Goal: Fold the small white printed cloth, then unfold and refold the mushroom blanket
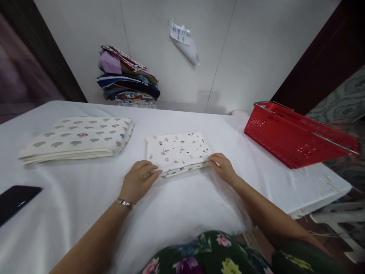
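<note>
In front of me a folded white cloth [182, 148] with small printed starfish and shells lies flat on the white-covered table [176, 205]. My left hand [138, 181] pinches its near left corner, thumb and fingers closed on the edge. At the near right corner my right hand [222, 168] does the same, fingertips together on the fabric. Several layers show along the near edge between the hands. A silvery bracelet [124, 203] circles my left wrist.
A larger folded cloth [82, 135] with grey cloud-like prints lies at left, and a dark phone-like slab [17, 199] at the left edge. A red plastic basket [296, 137] stands at right. Stacked folded fabrics [128, 82] sit against the wall, below a taped paper note [181, 34].
</note>
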The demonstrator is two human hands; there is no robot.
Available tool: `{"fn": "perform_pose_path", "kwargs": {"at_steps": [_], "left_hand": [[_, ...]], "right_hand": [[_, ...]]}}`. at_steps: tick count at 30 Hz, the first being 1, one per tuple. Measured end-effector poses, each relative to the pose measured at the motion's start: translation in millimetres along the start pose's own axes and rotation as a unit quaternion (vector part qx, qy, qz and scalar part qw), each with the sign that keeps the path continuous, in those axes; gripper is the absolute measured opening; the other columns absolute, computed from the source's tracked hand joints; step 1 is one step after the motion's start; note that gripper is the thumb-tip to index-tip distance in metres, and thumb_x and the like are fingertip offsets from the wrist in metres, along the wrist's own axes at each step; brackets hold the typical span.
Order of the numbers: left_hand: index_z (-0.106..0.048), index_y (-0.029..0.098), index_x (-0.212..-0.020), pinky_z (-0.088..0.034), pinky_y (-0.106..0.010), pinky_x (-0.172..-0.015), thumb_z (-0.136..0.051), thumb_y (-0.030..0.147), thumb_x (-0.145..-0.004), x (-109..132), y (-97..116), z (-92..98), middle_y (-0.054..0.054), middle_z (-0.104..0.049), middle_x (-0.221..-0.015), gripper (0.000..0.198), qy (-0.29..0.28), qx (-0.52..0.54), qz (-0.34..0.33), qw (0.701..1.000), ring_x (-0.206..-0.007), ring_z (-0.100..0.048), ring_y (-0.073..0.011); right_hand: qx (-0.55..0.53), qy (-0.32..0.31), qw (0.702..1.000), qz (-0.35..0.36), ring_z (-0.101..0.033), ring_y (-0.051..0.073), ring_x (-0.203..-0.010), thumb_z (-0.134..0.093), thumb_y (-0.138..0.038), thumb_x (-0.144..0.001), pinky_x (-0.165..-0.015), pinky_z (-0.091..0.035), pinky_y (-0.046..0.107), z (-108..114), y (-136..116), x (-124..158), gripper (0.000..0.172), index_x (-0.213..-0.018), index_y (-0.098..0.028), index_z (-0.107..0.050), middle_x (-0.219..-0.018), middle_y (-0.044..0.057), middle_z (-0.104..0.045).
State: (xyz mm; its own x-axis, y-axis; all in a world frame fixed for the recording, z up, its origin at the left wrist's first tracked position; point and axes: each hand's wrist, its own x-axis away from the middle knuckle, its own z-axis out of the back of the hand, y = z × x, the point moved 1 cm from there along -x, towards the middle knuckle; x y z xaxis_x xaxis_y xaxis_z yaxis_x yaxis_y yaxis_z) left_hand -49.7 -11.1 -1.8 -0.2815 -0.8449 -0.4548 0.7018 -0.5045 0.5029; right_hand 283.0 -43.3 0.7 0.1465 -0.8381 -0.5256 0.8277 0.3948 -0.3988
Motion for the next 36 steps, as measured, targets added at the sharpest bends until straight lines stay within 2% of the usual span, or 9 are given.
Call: {"fn": "perform_pose_path", "kwargs": {"at_steps": [2,4,11,16,20,24,28,31,36], "left_hand": [[-0.064,0.023,-0.085,-0.044,-0.030,-0.074,-0.052,0.042,-0.079,0.3,1.8,-3.7,-0.004,-0.062,-0.090,0.023,-0.015,-0.016,-0.041,0.999,-0.088,-0.053,-0.0189],[-0.065,0.022,-0.088,-0.044,-0.032,-0.076,-0.051,0.041,-0.081,0.4,-0.2,-7.2,-0.005,-0.062,-0.091,0.024,-0.037,-0.023,-0.056,0.997,-0.088,-0.053,-0.0193],[-0.066,0.022,-0.086,-0.043,-0.031,-0.076,-0.047,0.038,-0.084,-0.4,-3.7,-7.9,-0.004,-0.063,-0.088,0.025,-0.063,-0.021,-0.042,0.997,-0.086,-0.052,-0.0180],[-0.066,0.022,-0.079,-0.042,-0.030,-0.072,-0.042,0.035,-0.087,-2.2,1.3,-4.4,-0.003,-0.063,-0.084,0.029,-0.075,-0.039,-0.045,0.995,-0.082,-0.052,-0.0171],[-0.067,0.021,-0.081,-0.042,-0.030,-0.071,-0.042,0.033,-0.086,-2.0,0.0,-4.5,-0.003,-0.063,-0.083,0.027,-0.087,-0.048,-0.065,0.993,-0.080,-0.052,-0.0174],[-0.065,0.022,-0.091,-0.042,-0.031,-0.074,-0.048,0.038,-0.084,-0.5,-1.6,-5.4,-0.004,-0.062,-0.089,0.025,-0.094,-0.055,-0.078,0.991,-0.084,-0.052,-0.0187],[-0.061,0.021,-0.103,-0.042,-0.034,-0.074,-0.052,0.040,-0.082,0.2,-1.1,-6.1,-0.006,-0.061,-0.094,0.030,-0.100,-0.079,-0.094,0.987,-0.085,-0.052,-0.0200],[-0.063,0.021,-0.098,-0.042,-0.034,-0.073,-0.049,0.035,-0.083,-0.4,-1.7,-6.6,-0.006,-0.062,-0.093,0.025,-0.102,-0.085,-0.097,0.986,-0.084,-0.052,-0.0198],[-0.066,0.022,-0.090,-0.041,-0.034,-0.070,-0.044,0.033,-0.086,-2.0,-2.8,-5.9,-0.005,-0.063,-0.087,0.025,-0.087,-0.088,-0.097,0.988,-0.080,-0.053,-0.0195]], "right_hand": [[0.004,-0.025,1.000,0.009,-0.056,0.020,-0.092,-0.046,-0.021,-0.087,-0.082,-0.047,0.036,-2.5,-6.5,1.1,0.021,-0.093,-0.023,-0.066,-0.095,0.006,-0.063],[0.012,-0.044,0.999,0.023,-0.055,0.020,-0.093,-0.045,-0.022,-0.088,-0.083,-0.046,0.037,-7.6,-13.2,-1.1,0.022,-0.096,-0.023,-0.066,-0.097,0.007,-0.063],[0.059,-0.100,0.992,0.058,-0.053,0.022,-0.094,-0.049,-0.021,-0.086,-0.083,-0.043,0.039,-24.7,-11.1,-15.7,0.021,-0.099,-0.021,-0.066,-0.099,0.008,-0.063],[0.054,-0.061,0.995,0.061,-0.054,0.020,-0.091,-0.045,-0.022,-0.089,-0.083,-0.041,0.037,-22.5,-8.3,-14.2,0.023,-0.098,-0.020,-0.066,-0.097,0.008,-0.063],[0.072,-0.093,0.990,0.080,-0.054,0.020,-0.092,-0.043,-0.023,-0.090,-0.083,-0.040,0.037,-22.9,-10.4,-5.9,0.025,-0.098,-0.020,-0.066,-0.098,0.008,-0.063],[0.080,-0.097,0.989,0.076,-0.053,0.021,-0.094,-0.043,-0.024,-0.090,-0.084,-0.041,0.038,-22.6,-13.9,-0.8,0.025,-0.101,-0.020,-0.065,-0.100,0.009,-0.062],[0.088,-0.081,0.990,0.078,-0.052,0.023,-0.100,-0.043,-0.023,-0.089,-0.090,-0.039,0.042,-18.5,-14.0,4.5,0.027,-0.110,-0.020,-0.061,-0.106,0.010,-0.060],[0.093,-0.080,0.990,0.071,-0.050,0.024,-0.105,-0.041,-0.020,-0.089,-0.092,-0.038,0.045,-16.1,-8.4,9.5,0.031,-0.116,-0.021,-0.057,-0.112,0.010,-0.059],[0.083,-0.072,0.989,0.102,-0.051,0.023,-0.105,-0.039,-0.019,-0.090,-0.091,-0.041,0.044,-15.6,4.5,11.1,0.031,-0.116,-0.020,-0.056,-0.112,0.011,-0.059]]}}
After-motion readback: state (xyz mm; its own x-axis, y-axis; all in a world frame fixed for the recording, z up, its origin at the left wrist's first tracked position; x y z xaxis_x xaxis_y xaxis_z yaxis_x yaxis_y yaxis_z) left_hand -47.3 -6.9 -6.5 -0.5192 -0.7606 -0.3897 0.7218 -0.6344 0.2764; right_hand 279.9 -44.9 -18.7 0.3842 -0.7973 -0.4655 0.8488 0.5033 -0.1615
